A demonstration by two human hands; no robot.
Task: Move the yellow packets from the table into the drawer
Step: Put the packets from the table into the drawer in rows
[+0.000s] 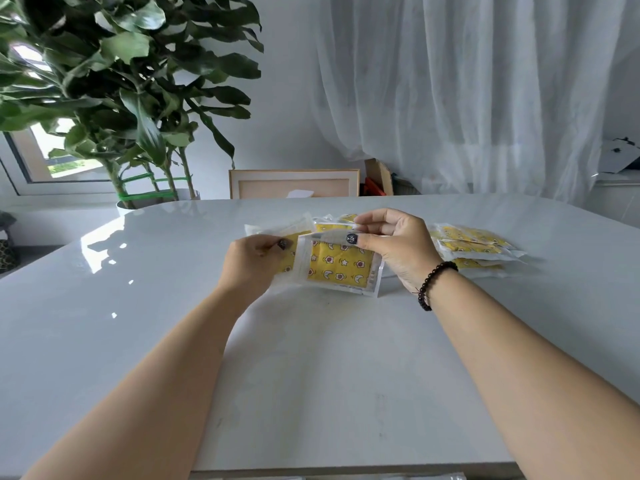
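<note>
Fingers, R hand (394, 247): thumb w/ dark nail lies on front top edge of packet (337, 268); index and other fingers curl over behind same edge. Pinch grip, narrow. Packet stands tilted, clear wrapper w/ yellow patterned insert facing camera, lower edge at or just above table (311, 375); contact cannot be confirmed.

Fingers, L hand (251, 261): curled, thumb tip w/ dark nail pressed on 2nd packet (277, 233), which sits behind and left of first packet and overlaps it. L hand grips left part of that packet; fingertips below are hidden.

More yellow packets show behind R-hand fingers, approx. at table centre; count cannot be read, edges overlap.

Stack (474, 245) of further packets lies flat on table, right of R hand, near but apart from wrist. Bead bracelet (434, 284) on R wrist.

Containers: white pot (152, 200) at far left table edge holds plant (114, 74); stems bound w/ green tape. Drawer: thin strip at bottom frame edge below table rim may be it; cannot tell, contents not visible.

Background: framed panel (294, 183) leans behind table; sheer curtain (467, 91) at rear right; window at far left.
</note>
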